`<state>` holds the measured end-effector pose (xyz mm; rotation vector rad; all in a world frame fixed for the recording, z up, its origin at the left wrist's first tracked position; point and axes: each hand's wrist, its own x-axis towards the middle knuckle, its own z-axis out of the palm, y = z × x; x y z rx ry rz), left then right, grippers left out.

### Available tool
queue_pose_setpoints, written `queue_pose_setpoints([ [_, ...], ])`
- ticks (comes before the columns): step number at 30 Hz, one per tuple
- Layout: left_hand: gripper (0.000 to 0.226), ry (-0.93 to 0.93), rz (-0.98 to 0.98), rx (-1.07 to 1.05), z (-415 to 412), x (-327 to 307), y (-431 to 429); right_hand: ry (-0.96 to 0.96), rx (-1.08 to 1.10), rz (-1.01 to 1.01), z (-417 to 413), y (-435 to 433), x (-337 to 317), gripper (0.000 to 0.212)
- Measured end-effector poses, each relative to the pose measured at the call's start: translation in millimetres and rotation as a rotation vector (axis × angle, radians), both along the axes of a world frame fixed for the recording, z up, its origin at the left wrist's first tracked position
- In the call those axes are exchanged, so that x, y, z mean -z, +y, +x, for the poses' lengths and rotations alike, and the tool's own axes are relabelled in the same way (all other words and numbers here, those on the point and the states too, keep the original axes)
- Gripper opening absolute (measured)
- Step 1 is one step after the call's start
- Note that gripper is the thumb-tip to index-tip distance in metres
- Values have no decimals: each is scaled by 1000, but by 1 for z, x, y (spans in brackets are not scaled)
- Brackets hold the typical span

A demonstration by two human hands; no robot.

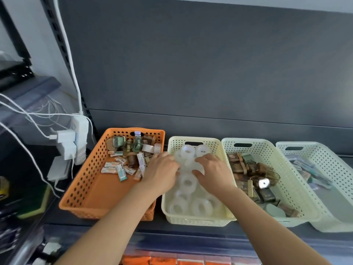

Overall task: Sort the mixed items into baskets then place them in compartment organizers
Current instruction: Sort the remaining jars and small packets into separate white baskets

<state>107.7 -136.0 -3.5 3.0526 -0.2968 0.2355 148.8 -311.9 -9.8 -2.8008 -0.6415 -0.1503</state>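
Head: tape rolls (187, 183) beneath left grip (162, 168), right grip (213, 170).

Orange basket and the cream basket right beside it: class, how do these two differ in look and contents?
The orange basket has large round holes; the cream basket has fine ones. The orange basket holds a mixed heap of small boxes and bottles at its far end; the cream basket holds only white rolls, spread throughout. Both are rectangular plastic baskets with a handle slot.

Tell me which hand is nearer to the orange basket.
Left. The left hand is above the right rim of the orange basket; the right hand is farther right, over the cream basket of white tape rolls.
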Motion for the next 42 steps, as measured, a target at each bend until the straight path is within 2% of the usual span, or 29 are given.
queue_pose_setpoints([
  [7,20,-98,-53,-85,-15,-19,47,-46,-102,16,-2,46,-18,39],
  [12,20,28,-64,-177,-22,-22,88,45,-344,59,-17,90,-40,25],
  [14,16,104,-31,-215,-23,-20,102,171,-492,-31,-26,109,-49,20],
  [16,15,168,15,-244,-24,-14,116,276,-600,-218,-35,125,-51,19],
  [21,12,249,13,-291,-18,5,145,276,-665,-644,-46,149,-33,19],
  [27,45,164,-90,-266,1,20,155,404,-659,-720,-43,165,-22,23],
  [30,53,173,-74,-253,11,26,153,429,-595,-660,-40,167,-19,17],
  [34,48,155,-51,-256,19,28,150,330,-513,-483,-29,169,-14,51],
  [36,42,132,-76,-241,20,27,151,287,-495,-349,-23,169,-13,56],
  [42,34,92,-379,-233,18,4,163,197,-316,76,-10,164,-18,33],
])
